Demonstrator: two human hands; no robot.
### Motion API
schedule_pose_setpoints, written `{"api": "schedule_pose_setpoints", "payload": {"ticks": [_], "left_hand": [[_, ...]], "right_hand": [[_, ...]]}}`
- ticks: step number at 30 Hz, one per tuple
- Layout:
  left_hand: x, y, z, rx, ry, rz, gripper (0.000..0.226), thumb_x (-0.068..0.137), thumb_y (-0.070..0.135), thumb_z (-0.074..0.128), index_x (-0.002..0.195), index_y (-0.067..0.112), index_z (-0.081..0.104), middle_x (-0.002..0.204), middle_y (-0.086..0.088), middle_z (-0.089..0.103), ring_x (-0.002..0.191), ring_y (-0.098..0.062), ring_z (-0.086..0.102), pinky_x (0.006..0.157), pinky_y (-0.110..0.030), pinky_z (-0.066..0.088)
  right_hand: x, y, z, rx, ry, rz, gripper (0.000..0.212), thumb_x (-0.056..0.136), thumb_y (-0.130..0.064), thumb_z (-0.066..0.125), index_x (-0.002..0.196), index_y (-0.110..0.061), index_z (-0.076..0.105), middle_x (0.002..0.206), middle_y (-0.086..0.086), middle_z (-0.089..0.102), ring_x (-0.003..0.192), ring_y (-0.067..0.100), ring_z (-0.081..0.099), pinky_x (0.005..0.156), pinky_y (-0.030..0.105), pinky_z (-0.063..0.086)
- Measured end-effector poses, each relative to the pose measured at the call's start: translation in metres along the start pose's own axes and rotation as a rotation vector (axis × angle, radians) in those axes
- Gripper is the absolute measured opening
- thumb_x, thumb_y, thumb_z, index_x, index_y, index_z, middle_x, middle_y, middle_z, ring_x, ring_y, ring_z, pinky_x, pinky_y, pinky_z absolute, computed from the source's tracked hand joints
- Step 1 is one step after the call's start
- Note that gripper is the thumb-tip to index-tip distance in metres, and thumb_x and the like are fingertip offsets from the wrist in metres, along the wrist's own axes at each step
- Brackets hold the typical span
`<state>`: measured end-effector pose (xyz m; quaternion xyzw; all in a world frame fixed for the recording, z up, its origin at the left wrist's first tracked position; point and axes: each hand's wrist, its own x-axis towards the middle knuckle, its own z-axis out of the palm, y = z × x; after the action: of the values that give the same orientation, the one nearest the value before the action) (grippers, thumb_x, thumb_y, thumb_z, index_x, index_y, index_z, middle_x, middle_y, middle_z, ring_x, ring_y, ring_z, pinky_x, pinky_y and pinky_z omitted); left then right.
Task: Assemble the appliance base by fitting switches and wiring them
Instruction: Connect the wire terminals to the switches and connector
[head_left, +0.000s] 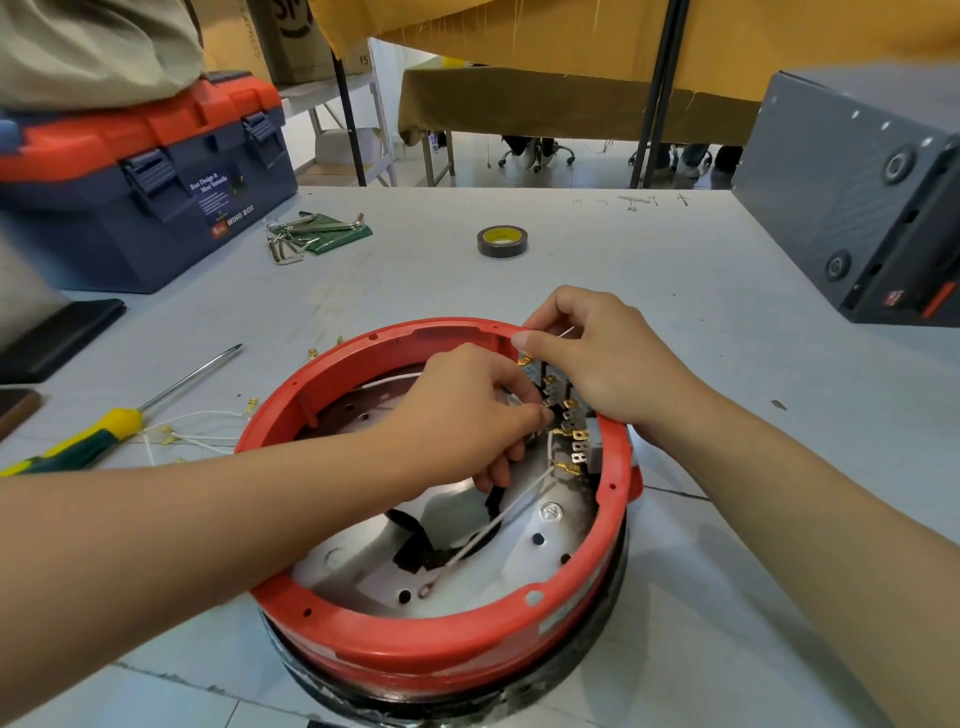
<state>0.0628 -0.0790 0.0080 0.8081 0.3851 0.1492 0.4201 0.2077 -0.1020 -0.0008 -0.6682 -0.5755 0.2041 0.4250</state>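
Reference landmark: the red appliance base (431, 644), lying open side up on the grey table (701, 291).

Far left of the base and beyond it stands a blue and orange toolbox (150, 208), latches closed; contents not visible. Nearer, left of the base, a yellow-handled screwdriver (111, 428) lies beside loose white wires (197, 431) with brass terminals, judged to be staged within reach for later connections. Hex keys (311, 228) lie beyond the base, left of a roll of black tape (502, 241).

The left hand (467, 410) reaches inside the base, fingertips pinched together on a brass terminal at the switch block; the exact contact is partly hidden. A white lead (498, 525) runs from that area down across the base's metal floor, ending in a ring lug.

The switches (569, 421) sit inside the base against its right wall, silver tabs facing inward, several already carrying brass connectors.

The right hand (597, 364) rests over the right rim, thumb and forefinger clamped on a thin white wire, apparently keeping it clear of the terminals.

Right of the base, well apart, a dark metal enclosure (852, 197).
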Motion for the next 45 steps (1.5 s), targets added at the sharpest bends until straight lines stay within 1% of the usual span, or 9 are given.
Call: {"api": "schedule_pose_setpoints", "payload": {"ticks": [6, 12, 16, 18, 22, 26, 30, 34, 45], "left_hand": [[0.0017, -0.0034, -0.0043, 0.122, 0.021, 0.049, 0.005, 0.088, 0.013, 0.063, 0.084, 0.012, 0.065, 0.049, 0.000, 0.060, 0.032, -0.008, 0.054, 0.036, -0.018, 0.042], [0.0029, -0.0054, -0.0056, 0.199, 0.035, 0.102, 0.006, 0.087, 0.019, 0.066, 0.082, 0.015, 0.064, 0.047, 0.003, 0.060, 0.031, -0.006, 0.053, 0.038, -0.017, 0.044], [0.0025, -0.0054, -0.0048, 0.276, 0.048, 0.155, 0.009, 0.088, 0.021, 0.064, 0.082, 0.015, 0.063, 0.043, 0.006, 0.058, 0.032, -0.004, 0.052, 0.041, -0.007, 0.037], [0.0026, -0.0047, -0.0050, 0.297, 0.059, 0.166, 0.010, 0.087, 0.021, 0.065, 0.080, 0.015, 0.063, 0.041, 0.009, 0.055, 0.032, -0.003, 0.051, 0.041, -0.007, 0.035], [0.0039, -0.0040, -0.0047, 0.359, 0.080, 0.185, 0.015, 0.086, 0.022, 0.065, 0.072, 0.020, 0.061, 0.050, 0.010, 0.056, 0.043, 0.000, 0.054, 0.047, -0.009, 0.040], [0.0040, -0.0028, -0.0030, 0.396, 0.100, 0.204, 0.016, 0.086, 0.022, 0.064, 0.071, 0.021, 0.060, 0.053, 0.013, 0.054, 0.051, 0.007, 0.052, 0.054, -0.010, 0.038], [0.0035, -0.0029, -0.0024, 0.422, 0.102, 0.216, 0.017, 0.087, 0.020, 0.062, 0.071, 0.021, 0.057, 0.056, 0.013, 0.054, 0.050, 0.002, 0.049, 0.053, -0.010, 0.036], [0.0032, -0.0035, -0.0015, 0.423, 0.107, 0.225, 0.017, 0.087, 0.019, 0.061, 0.072, 0.020, 0.055, 0.058, 0.012, 0.053, 0.053, 0.001, 0.049, 0.053, -0.011, 0.035], [0.0044, -0.0032, 0.0021, 0.430, 0.121, 0.214, 0.016, 0.088, 0.023, 0.061, 0.074, 0.018, 0.056, 0.060, 0.011, 0.054, 0.056, -0.002, 0.049, 0.053, -0.011, 0.036]], "right_hand": [[0.0000, 0.0000, -0.0001, 0.001, 0.002, 0.006, 0.009, 0.087, -0.027, 0.066, 0.088, -0.018, 0.064, 0.082, -0.007, 0.062, 0.070, 0.002, 0.053, 0.061, 0.014, 0.040], [0.0002, -0.0006, -0.0013, 0.002, -0.004, 0.009, 0.010, 0.087, -0.028, 0.065, 0.087, -0.019, 0.064, 0.082, -0.005, 0.063, 0.070, 0.003, 0.053, 0.063, 0.016, 0.041], [0.0002, -0.0006, -0.0008, -0.001, -0.009, 0.003, 0.009, 0.088, -0.028, 0.065, 0.088, -0.018, 0.063, 0.084, -0.004, 0.062, 0.071, 0.003, 0.053, 0.063, 0.016, 0.041], [0.0005, -0.0005, -0.0009, -0.003, -0.011, 0.002, 0.010, 0.088, -0.028, 0.065, 0.089, -0.018, 0.063, 0.085, -0.004, 0.062, 0.071, 0.003, 0.053, 0.063, 0.016, 0.041], [0.0005, -0.0001, -0.0006, 0.007, -0.010, 0.000, 0.010, 0.087, -0.027, 0.065, 0.088, -0.018, 0.063, 0.084, -0.004, 0.062, 0.069, 0.003, 0.052, 0.062, 0.015, 0.040], [0.0007, 0.0001, -0.0006, 0.007, -0.008, -0.002, 0.009, 0.087, -0.027, 0.065, 0.086, -0.019, 0.063, 0.082, -0.005, 0.062, 0.068, 0.003, 0.052, 0.061, 0.015, 0.039], [0.0010, 0.0007, -0.0004, 0.015, -0.005, 0.004, 0.008, 0.087, -0.027, 0.066, 0.084, -0.020, 0.062, 0.079, -0.006, 0.062, 0.066, 0.002, 0.052, 0.056, 0.009, 0.039], [0.0008, 0.0004, 0.0000, 0.019, -0.011, 0.006, 0.008, 0.087, -0.027, 0.066, 0.083, -0.021, 0.061, 0.079, -0.007, 0.061, 0.067, 0.002, 0.052, 0.060, 0.015, 0.039], [0.0002, -0.0007, -0.0003, 0.015, -0.004, 0.005, 0.009, 0.087, -0.027, 0.065, 0.086, -0.018, 0.063, 0.083, -0.004, 0.063, 0.070, 0.004, 0.053, 0.061, 0.016, 0.040]]}}
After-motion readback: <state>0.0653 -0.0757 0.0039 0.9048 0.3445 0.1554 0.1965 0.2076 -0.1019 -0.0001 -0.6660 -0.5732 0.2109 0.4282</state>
